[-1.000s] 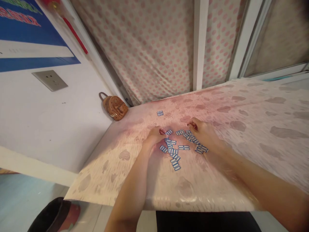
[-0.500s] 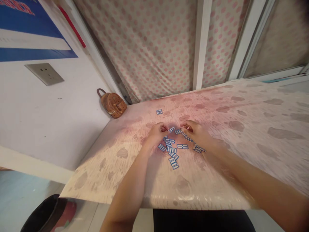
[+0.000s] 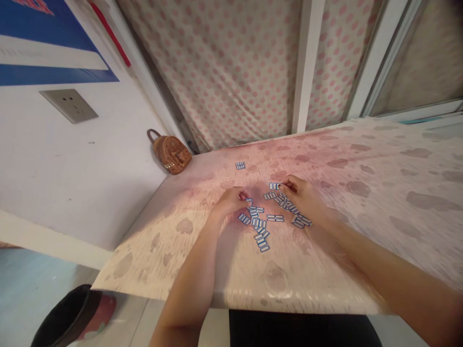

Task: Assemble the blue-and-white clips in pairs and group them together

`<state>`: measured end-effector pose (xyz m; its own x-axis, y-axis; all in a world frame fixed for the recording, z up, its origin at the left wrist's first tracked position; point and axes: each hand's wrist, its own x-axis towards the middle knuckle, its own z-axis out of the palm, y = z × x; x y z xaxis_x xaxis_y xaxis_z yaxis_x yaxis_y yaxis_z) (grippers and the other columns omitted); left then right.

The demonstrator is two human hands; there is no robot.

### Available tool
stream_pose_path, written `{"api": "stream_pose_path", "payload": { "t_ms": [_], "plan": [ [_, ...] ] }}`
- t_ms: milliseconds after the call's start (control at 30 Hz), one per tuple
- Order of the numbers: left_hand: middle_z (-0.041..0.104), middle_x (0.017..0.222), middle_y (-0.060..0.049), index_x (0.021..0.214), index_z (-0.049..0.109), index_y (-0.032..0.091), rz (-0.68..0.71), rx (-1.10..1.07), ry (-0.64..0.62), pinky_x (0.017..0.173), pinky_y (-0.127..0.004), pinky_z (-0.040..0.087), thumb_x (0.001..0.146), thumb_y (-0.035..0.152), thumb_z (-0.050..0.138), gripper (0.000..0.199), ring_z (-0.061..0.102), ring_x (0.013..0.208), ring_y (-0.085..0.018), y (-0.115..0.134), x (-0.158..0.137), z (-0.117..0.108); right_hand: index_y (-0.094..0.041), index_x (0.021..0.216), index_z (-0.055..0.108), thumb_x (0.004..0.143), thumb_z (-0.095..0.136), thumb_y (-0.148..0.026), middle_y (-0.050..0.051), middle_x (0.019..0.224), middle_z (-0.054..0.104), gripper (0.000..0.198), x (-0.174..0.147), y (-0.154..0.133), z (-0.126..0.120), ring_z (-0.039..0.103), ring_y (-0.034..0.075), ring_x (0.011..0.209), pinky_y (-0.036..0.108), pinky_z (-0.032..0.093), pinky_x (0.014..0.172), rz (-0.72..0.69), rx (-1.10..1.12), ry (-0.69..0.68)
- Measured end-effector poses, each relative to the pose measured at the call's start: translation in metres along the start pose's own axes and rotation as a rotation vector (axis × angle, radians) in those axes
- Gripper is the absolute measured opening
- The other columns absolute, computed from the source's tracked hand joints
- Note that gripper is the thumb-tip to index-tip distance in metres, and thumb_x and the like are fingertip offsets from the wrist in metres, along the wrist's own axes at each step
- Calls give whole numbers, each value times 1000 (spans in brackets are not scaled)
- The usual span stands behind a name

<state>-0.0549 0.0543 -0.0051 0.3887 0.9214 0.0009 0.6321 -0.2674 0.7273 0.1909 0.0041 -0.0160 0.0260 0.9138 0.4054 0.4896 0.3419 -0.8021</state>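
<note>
My right hand (image 3: 300, 189) pinches the end of a small blue-edged card (image 3: 274, 186) with white panels, held just above the table. Under and beside that hand runs a row of overlapping similar cards (image 3: 289, 206). My left hand (image 3: 232, 199) has its fingers curled, with a small card (image 3: 249, 200) at the fingertips. Right below it, another overlapping pile of cards (image 3: 259, 223) trails toward the table's front edge. Between the two groups lies a separate card (image 3: 275, 218).
Farther back sits a small group of cards (image 3: 240, 165). A brown mini backpack (image 3: 173, 154) leans by the wall at the table's left corner. The patterned tablecloth (image 3: 144, 270) hangs at the front edge. A dark-and-pink bin-like object (image 3: 77, 313) stands on the floor.
The card that was between my hands is gone from there, and one now shows in my right fingertips. My right hand has shifted slightly up and right; my left has drawn slightly down and left.
</note>
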Motion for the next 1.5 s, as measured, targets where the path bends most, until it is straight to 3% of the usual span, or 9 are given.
{"api": "stream_pose_path", "payload": {
  "t_ms": [200,433,600,800,967,1267,1500],
  "plan": [
    [62,65,2,72,64,15,-34,-28,38,58,-21,40,69,10,74,11,56,62,-11,-4,4,7,-22,81,58,87,53,-32,0,68,62,12,0,-4,-3,54,16,62,28,39,57,9,-1,33],
    [69,71,-2,75,64,14,-45,-458,243,63,-21,46,76,13,72,9,64,66,-11,16,3,6,-22,78,57,85,54,-32,1,66,63,13,0,-9,-3,55,16,59,28,39,56,42,75,36],
    [72,80,-4,83,67,13,-10,-681,184,72,-25,52,74,33,81,26,67,73,-13,33,-2,21,-23,75,54,87,55,-37,0,64,63,18,-1,-5,0,56,15,54,29,42,55,74,131,-21],
    [69,76,-2,77,66,14,48,-574,222,68,-23,46,70,41,83,33,61,71,-12,41,-2,39,-22,77,56,85,55,-34,-1,67,64,15,-1,-8,2,57,14,54,28,44,54,83,250,-122],
    [67,74,-2,75,65,14,106,-629,251,66,-23,45,68,41,84,34,60,69,-11,42,-3,43,-21,79,59,83,55,-31,-2,67,63,11,-2,-11,2,57,13,55,25,42,52,74,281,-190],
    [65,72,2,84,61,17,166,-657,351,64,-21,45,71,33,83,29,60,66,-11,46,-3,48,-21,70,57,92,49,-47,1,64,63,35,1,-13,3,57,12,51,26,44,53,33,286,-167],
    [71,80,-3,92,73,16,173,-603,307,68,-24,48,77,31,77,22,64,72,-13,54,-9,45,-21,74,59,90,56,-43,-1,65,63,28,-3,-15,1,56,11,53,25,43,52,22,280,-150]
  ]
}}
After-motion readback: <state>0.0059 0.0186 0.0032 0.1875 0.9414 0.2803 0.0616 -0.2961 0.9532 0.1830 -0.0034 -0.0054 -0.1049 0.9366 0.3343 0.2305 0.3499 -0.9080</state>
